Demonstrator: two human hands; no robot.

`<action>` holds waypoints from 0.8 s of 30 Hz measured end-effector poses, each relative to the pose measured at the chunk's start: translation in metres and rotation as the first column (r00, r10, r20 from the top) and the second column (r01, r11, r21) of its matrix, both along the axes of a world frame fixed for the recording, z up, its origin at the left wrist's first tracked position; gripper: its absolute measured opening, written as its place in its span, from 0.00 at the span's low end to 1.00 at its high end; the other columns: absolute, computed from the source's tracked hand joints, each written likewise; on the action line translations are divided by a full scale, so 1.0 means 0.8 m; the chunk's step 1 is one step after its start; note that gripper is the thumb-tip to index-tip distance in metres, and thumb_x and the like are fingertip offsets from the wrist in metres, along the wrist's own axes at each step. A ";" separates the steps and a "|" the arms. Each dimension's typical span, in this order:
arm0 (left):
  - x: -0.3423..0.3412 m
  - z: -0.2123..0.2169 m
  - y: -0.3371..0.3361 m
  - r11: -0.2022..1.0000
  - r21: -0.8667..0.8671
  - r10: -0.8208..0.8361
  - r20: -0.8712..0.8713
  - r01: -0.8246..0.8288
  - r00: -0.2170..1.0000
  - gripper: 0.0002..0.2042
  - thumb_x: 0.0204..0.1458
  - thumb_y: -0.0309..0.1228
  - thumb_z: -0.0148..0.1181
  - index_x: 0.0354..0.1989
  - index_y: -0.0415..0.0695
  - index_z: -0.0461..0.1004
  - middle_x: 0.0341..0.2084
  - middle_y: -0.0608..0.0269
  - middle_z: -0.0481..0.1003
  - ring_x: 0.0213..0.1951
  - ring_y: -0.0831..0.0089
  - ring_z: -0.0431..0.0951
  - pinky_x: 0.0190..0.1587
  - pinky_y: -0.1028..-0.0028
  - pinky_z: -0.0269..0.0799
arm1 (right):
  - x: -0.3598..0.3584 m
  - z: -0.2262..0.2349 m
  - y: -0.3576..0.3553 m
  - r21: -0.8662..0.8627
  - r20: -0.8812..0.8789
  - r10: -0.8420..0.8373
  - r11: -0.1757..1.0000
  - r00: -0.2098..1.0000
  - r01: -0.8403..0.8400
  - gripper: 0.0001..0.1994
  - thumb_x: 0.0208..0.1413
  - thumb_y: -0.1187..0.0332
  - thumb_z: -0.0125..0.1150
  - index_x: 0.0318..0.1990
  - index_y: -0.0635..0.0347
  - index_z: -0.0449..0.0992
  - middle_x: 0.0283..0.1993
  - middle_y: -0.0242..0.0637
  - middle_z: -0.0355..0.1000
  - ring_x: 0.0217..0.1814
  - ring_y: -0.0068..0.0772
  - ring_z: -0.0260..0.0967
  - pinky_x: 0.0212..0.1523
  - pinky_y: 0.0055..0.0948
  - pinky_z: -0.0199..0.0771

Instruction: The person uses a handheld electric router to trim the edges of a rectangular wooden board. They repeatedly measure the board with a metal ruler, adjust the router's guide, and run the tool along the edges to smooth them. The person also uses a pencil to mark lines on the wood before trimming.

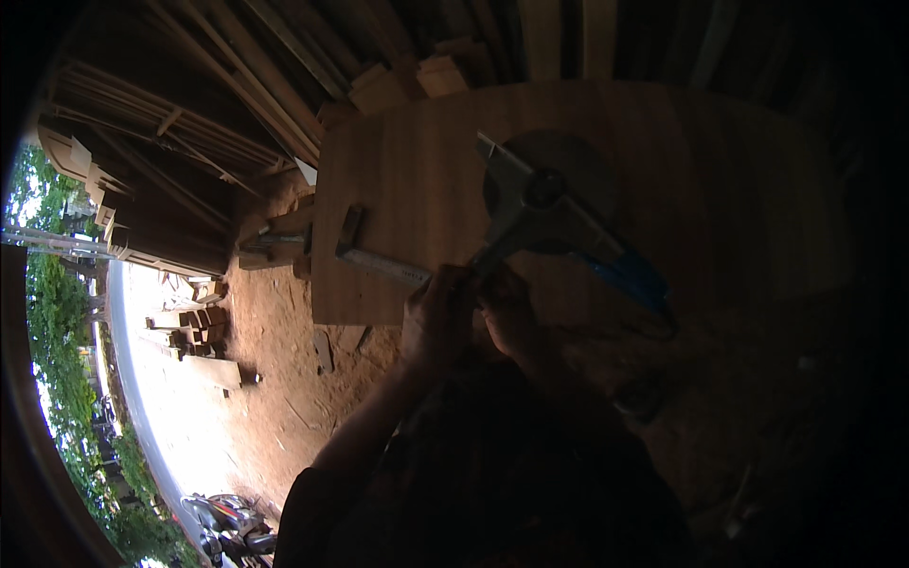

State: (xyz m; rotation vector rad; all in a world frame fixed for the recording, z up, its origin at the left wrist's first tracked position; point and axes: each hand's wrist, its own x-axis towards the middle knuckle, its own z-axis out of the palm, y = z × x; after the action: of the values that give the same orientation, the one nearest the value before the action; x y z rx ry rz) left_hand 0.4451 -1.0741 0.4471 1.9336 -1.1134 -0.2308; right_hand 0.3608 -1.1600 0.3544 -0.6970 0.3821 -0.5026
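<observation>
On the wooden table lies a grey metal frame (516, 222) with three arms, set over a large round disc (592, 156). A blue tool body (630, 276) with a dark cord joins the frame's right side. My left hand (438, 308) is closed at the table's near edge, its fingers by the tip of the frame's near arm. Close beside it, my right hand (507, 310) is closed too, fingers bent around the same spot. Shadow hides what the fingers hold. Left of my hands rests a try square (383, 263), its blade reaching toward my left hand.
The broad wooden tabletop (398, 156) has a curved far edge. Beyond it lean long boards (251, 71) and wood blocks (445, 76). Timber offcuts (199, 327) lie on the dirt floor (275, 379) at left. A motorcycle (227, 525) stands at lower left. The right side is very dark.
</observation>
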 end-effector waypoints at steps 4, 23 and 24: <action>0.000 -0.002 -0.001 1.000 -0.021 0.007 -0.027 -0.007 1.000 0.04 0.63 0.22 0.63 0.43 0.38 0.75 0.27 0.54 0.82 0.30 0.65 0.87 0.28 0.68 0.80 | 0.008 -0.004 0.009 0.112 -0.056 -0.051 0.992 0.997 0.057 0.13 0.66 0.70 0.62 0.54 0.64 0.73 0.45 0.35 0.75 0.40 0.24 0.76 0.43 0.28 0.79; -0.002 -0.003 0.002 0.999 -0.003 0.045 -0.024 -0.045 0.999 0.04 0.62 0.23 0.64 0.43 0.39 0.77 0.27 0.57 0.81 0.30 0.69 0.86 0.29 0.70 0.79 | -0.029 0.029 -0.055 -0.271 -0.195 -0.045 0.963 0.980 -0.009 0.11 0.71 0.69 0.58 0.35 0.64 0.77 0.25 0.27 0.67 0.23 0.14 0.59 0.25 0.21 0.57; -0.002 -0.003 0.001 0.999 -0.013 0.044 -0.013 -0.044 0.999 0.04 0.62 0.23 0.64 0.43 0.39 0.77 0.27 0.57 0.81 0.30 0.69 0.86 0.29 0.70 0.79 | -0.029 0.031 -0.057 -0.303 -0.199 -0.057 0.953 0.978 -0.006 0.11 0.71 0.69 0.58 0.34 0.64 0.77 0.25 0.27 0.67 0.23 0.14 0.59 0.24 0.21 0.56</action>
State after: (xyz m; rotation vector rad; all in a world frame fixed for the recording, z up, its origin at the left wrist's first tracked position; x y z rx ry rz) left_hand 0.4434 -1.0730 0.4445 1.9400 -1.0608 -0.2112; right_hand 0.3379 -1.2053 0.3788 -1.0480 0.5153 -0.5206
